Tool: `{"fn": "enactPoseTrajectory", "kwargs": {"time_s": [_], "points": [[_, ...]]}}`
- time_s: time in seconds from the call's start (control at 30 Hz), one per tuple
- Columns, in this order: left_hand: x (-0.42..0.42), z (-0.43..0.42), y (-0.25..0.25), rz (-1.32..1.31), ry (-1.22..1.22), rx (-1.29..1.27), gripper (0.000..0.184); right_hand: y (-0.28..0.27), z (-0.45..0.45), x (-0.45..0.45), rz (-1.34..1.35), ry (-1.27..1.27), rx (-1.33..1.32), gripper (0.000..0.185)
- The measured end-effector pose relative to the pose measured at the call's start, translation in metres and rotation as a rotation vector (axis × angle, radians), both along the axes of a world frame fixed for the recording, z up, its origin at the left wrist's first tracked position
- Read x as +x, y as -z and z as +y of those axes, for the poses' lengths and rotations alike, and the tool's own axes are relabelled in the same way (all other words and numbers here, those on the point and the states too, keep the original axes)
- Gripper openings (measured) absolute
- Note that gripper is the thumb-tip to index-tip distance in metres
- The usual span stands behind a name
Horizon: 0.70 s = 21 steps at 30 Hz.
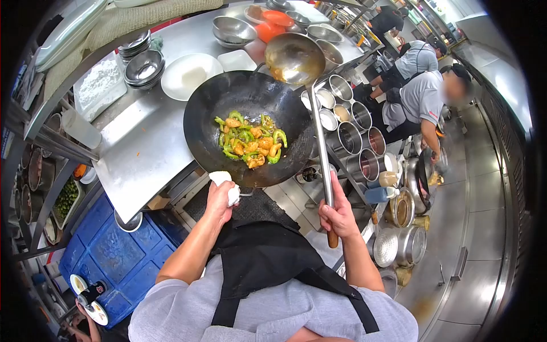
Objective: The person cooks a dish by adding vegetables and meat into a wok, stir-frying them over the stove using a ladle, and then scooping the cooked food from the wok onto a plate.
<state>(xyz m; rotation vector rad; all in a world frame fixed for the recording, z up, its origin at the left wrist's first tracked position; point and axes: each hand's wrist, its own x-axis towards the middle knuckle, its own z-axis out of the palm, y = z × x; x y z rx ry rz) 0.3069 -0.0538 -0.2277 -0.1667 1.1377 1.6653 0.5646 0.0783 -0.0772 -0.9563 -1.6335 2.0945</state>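
Note:
A dark wok is held up in front of me beside the steel table. In it lies a stir-fry of green pepper-like strips and glossy orange-brown pieces. My left hand is closed on the wok's near edge through a folded white cloth; a bit of metal loop shows by the cloth. My right hand grips the wooden-ended handle of a long ladle. The ladle's sauce-stained bowl is raised over the wok's far right rim, with its hollow side in view.
On the steel table are a white plate, stacked metal bowls and a tray of white powder. Metal pots stand to the right. Co-workers work further right. A blue bin is at lower left.

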Motion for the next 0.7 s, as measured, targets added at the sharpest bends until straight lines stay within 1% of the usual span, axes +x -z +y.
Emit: {"fn": "enactPoseTrajectory", "kwargs": {"time_s": [0.23,0.3,0.63,0.7], "points": [[0.002,0.003,0.000,-0.016,-0.019,-0.012,0.022,-0.019,0.003,0.004,0.043,-0.011,0.110,0.086],[0.000,0.005,-0.001,-0.018,-0.018,-0.012,0.022,-0.024,0.003,0.004,0.024,0.016,0.142,0.090],[-0.003,0.013,0.002,-0.026,-0.025,-0.029,0.023,-0.033,0.004,0.010,0.024,0.046,0.178,0.091],[-0.004,0.012,-0.003,-0.011,-0.008,-0.033,0.022,-0.035,0.001,0.012,0.065,0.051,0.150,0.091]]}}
